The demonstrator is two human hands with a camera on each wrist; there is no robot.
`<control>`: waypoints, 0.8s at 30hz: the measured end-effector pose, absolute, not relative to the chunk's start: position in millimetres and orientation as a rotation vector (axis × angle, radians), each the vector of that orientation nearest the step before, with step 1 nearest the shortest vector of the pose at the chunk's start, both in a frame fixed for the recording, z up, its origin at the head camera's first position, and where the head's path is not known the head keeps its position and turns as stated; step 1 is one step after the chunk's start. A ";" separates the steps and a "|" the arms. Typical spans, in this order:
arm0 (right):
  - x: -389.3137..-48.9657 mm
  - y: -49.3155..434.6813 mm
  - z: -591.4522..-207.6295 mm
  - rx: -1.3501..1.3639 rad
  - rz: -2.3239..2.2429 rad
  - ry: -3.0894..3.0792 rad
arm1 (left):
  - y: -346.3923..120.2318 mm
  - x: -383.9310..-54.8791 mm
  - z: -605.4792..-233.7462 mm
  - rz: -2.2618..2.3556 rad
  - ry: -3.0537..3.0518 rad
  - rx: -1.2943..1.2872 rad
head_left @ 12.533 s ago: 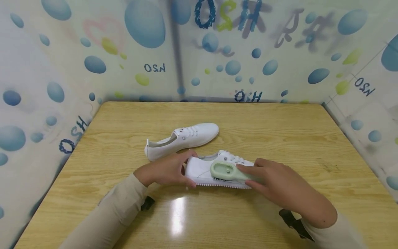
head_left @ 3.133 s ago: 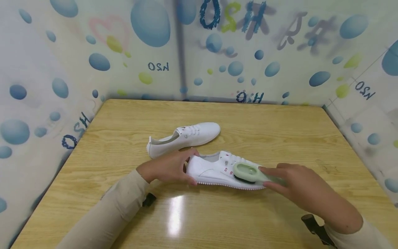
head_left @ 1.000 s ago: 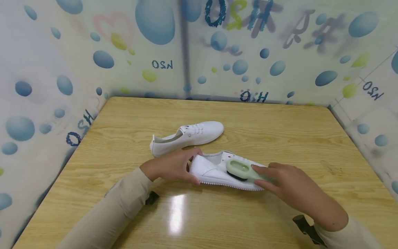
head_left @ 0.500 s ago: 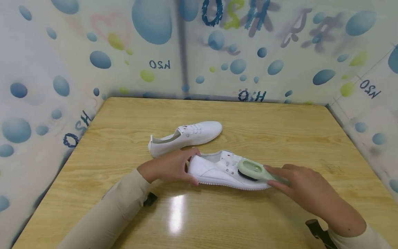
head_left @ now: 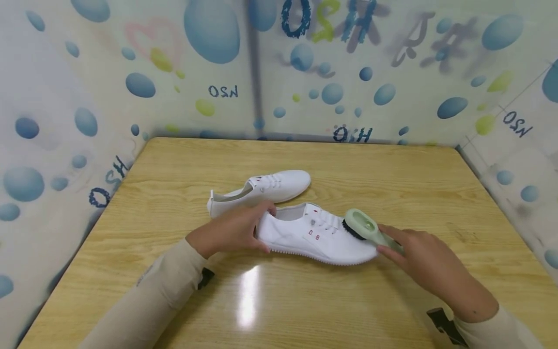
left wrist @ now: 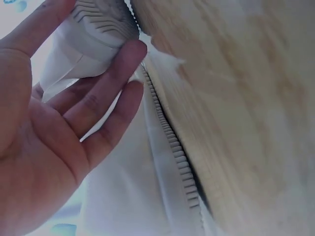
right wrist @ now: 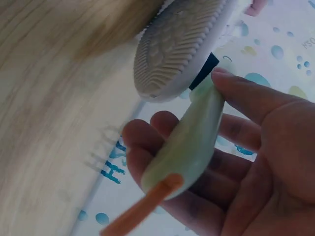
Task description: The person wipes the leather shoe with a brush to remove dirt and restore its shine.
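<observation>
In the head view a white lace-up shoe (head_left: 292, 235) points right, its sole edge ribbed and small red letters on its side. My left hand (head_left: 231, 230) grips it at the heel, thumb on the near side. The left wrist view has the fingers (left wrist: 106, 101) curled about the heel. My right hand (head_left: 431, 266) holds a pale green brush (head_left: 364, 225) by its handle; the dark bristles meet the top of the toe. The right wrist view shows the handle (right wrist: 189, 137) in the fingers and the patterned sole (right wrist: 179, 46) in sight, so the toe is tilted up.
Behind the held shoe lies a second white shoe (head_left: 279, 186), toe to the right, its heel partly hidden by the left hand. Both are on a wooden table (head_left: 370, 179). A wall covering (head_left: 279, 87) with blue bubbles stands behind and at both sides.
The brush has moved from the shoe's near side up onto the top of the toe. The held shoe has turned, showing more of its laces and red letters, and the left hand shifted slightly left.
</observation>
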State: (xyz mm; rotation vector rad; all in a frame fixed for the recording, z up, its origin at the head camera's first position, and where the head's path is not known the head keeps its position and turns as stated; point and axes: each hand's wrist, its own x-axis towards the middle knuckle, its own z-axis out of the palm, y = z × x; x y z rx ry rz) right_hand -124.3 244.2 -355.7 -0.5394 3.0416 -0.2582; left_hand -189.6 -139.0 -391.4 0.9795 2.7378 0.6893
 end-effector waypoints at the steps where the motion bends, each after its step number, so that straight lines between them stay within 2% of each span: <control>1: -124.5 244.7 -356.1 -0.534 -0.264 3.035 | -138.1 -188.5 -391.2 0.668 2.760 0.988; 13: -118.8 258.7 -360.8 -0.495 -0.281 2.870 | -137.1 -181.5 -388.1 0.582 2.803 1.115; 24: -115.1 248.7 -367.4 -0.658 -0.286 2.912 | -134.6 -180.9 -389.0 0.519 2.805 1.095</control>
